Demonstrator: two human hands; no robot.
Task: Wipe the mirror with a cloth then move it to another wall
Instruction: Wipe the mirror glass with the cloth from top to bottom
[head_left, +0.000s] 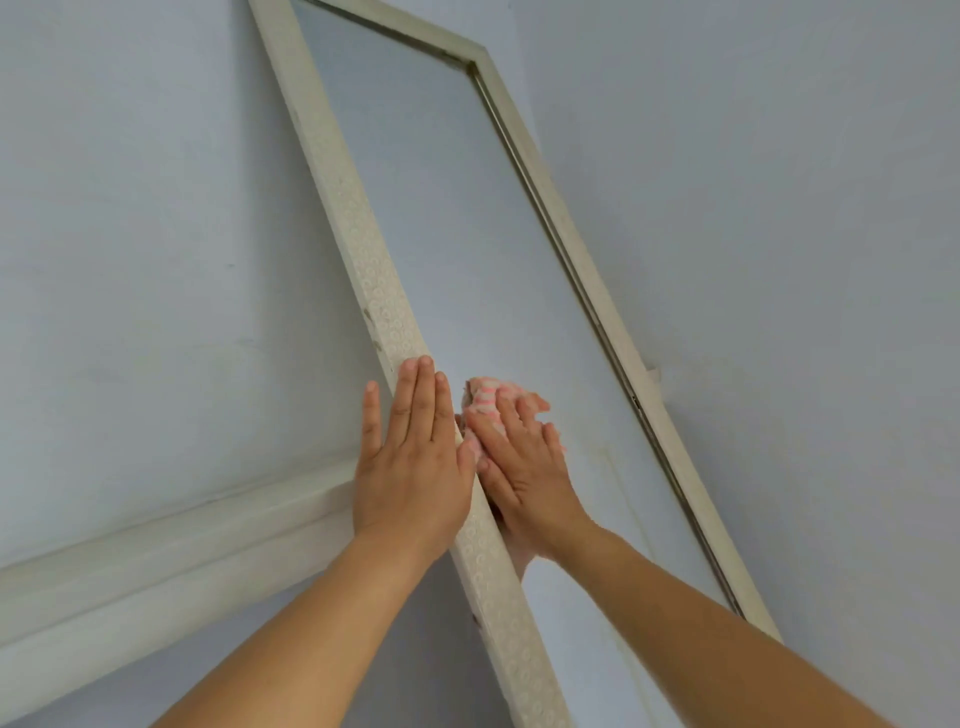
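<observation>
A tall mirror (467, 234) in a cream patterned frame (374, 280) hangs on a pale blue-grey wall and runs slantwise through the view. My left hand (410, 457) lies flat with straight fingers on the left side of the frame. My right hand (524, 467) presses a pink and white striped cloth (485, 397) flat against the glass, just right of the left frame side. Most of the cloth is hidden under that hand; its reflection shows beside it.
A white moulding (156, 566) runs across the wall at the lower left, meeting the mirror frame. The pale wall (779, 208) stretches to the right of the mirror. A small bracket (652, 374) sticks out by the right frame side.
</observation>
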